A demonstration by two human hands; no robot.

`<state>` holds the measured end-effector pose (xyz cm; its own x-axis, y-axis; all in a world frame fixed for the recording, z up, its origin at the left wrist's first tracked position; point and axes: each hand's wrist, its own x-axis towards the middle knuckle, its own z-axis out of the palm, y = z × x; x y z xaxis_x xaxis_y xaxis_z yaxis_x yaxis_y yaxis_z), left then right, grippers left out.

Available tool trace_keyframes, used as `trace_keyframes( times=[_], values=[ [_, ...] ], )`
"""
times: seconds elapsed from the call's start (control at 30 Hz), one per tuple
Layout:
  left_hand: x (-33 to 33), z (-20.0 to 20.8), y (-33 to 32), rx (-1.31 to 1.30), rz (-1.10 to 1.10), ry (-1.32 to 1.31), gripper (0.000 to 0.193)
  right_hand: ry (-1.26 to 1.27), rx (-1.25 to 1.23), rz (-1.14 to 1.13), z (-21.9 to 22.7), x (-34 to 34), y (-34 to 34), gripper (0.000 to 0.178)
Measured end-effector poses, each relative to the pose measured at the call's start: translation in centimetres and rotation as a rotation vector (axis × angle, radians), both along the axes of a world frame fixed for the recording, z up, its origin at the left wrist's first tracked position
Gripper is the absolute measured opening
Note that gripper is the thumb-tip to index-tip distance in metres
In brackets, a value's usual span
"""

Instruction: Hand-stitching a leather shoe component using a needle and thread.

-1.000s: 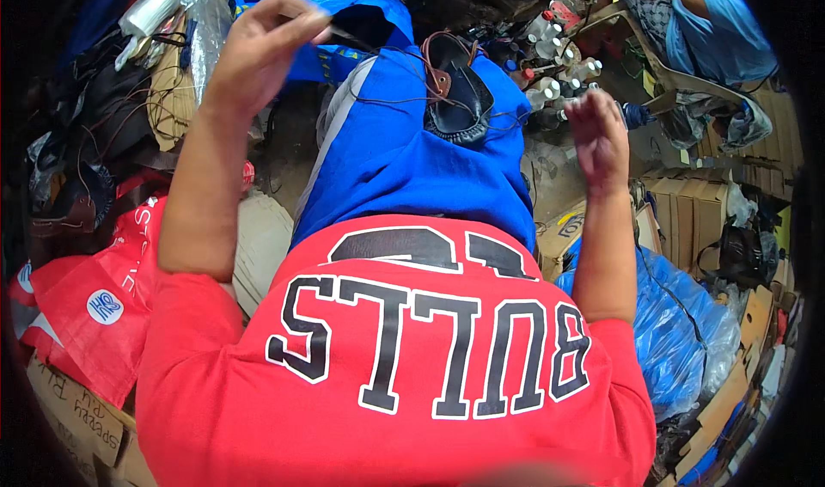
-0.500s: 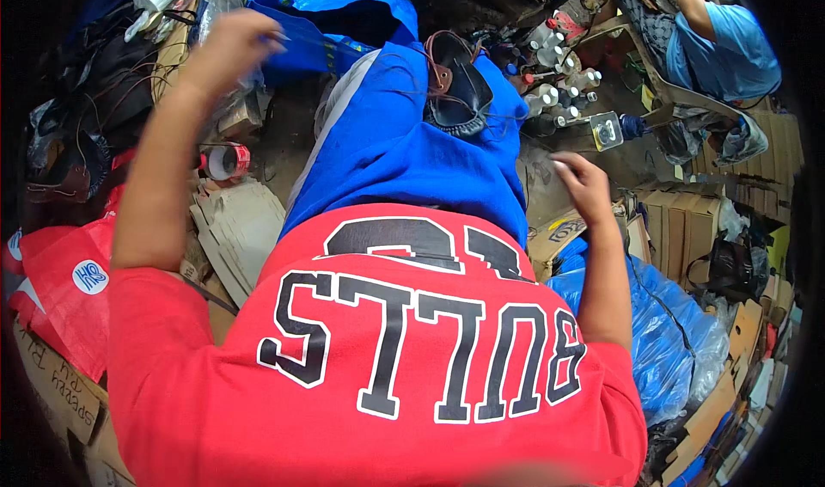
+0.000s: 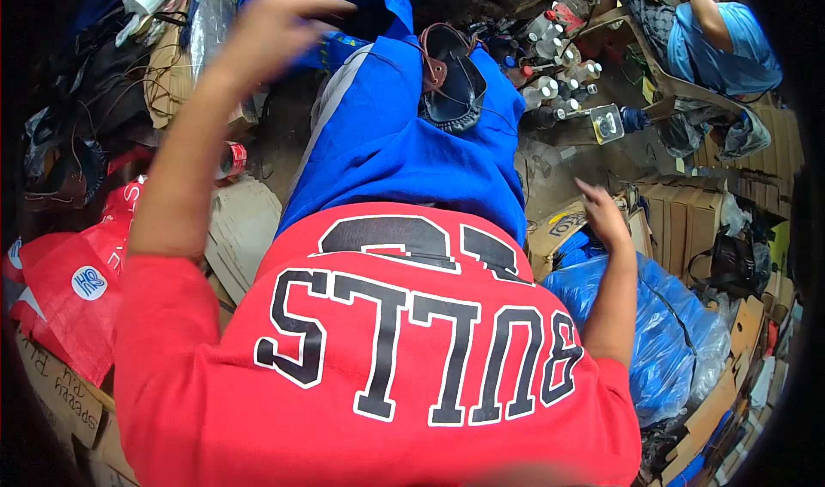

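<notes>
A dark shoe (image 3: pixel 453 79) with a brown leather part and loose thin cords lies on my lap, over blue trousers (image 3: pixel 387 143). Up at the left, my left hand (image 3: pixel 279 31) is raised beside the blue bag (image 3: pixel 391 6). Its fingers reach rightward but are smeared by motion, so any hold is hidden. My right hand (image 3: pixel 606 218) is out to the right of my lap, apart from the shoe. The fingers there look drawn together in a pinch; whatever is between them is too small to make out.
Several plastic bottles (image 3: pixel 563 87) stand at the far right, near a person in a blue shirt (image 3: pixel 730 53). A blue plastic-wrapped bundle (image 3: pixel 662 341) and cardboard (image 3: pixel 683 216) lie right. At left are a red bag (image 3: pixel 77 289), another shoe (image 3: pixel 73 173) and pale sheets (image 3: pixel 245 229).
My left hand has moved up and to the right, with its fingers stretching out. My right hand has shifted slightly right and down. The shoe remains on my lap.
</notes>
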<state>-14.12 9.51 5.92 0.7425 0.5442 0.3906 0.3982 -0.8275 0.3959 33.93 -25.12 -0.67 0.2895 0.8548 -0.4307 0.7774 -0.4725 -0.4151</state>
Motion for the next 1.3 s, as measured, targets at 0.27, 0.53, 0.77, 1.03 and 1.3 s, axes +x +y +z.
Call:
trace_keyframes(
  times=[0.27, 0.53, 0.77, 1.03, 1.3],
  values=[
    [14.9, -2.1, -5.5, -0.428, -0.404, 0.17, 0.028, 0.412, 0.469, 0.045, 4.0, -13.2, 15.5, 0.015],
    [15.8, -5.2, -3.6, -0.904, -0.513, 0.164, 0.021, 0.422, 0.462, 0.258, 2.8, -12.5, 17.3, 0.013],
    [15.6, -5.6, -3.8, -0.964, -0.491, 0.141, 0.022, 0.585, 0.542, 0.215, 1.1, -13.7, 16.6, 0.012],
    [15.3, -5.5, -3.4, -1.057, -0.596, 0.219, 0.027, 0.348, 0.67, 0.148, 1.2, -15.9, 14.2, 0.017],
    [15.2, -5.2, -3.4, -0.945, -0.645, 0.32, 0.03, 0.001, 0.532, 0.393, 4.9, -16.9, 14.7, 0.019]
  ],
)
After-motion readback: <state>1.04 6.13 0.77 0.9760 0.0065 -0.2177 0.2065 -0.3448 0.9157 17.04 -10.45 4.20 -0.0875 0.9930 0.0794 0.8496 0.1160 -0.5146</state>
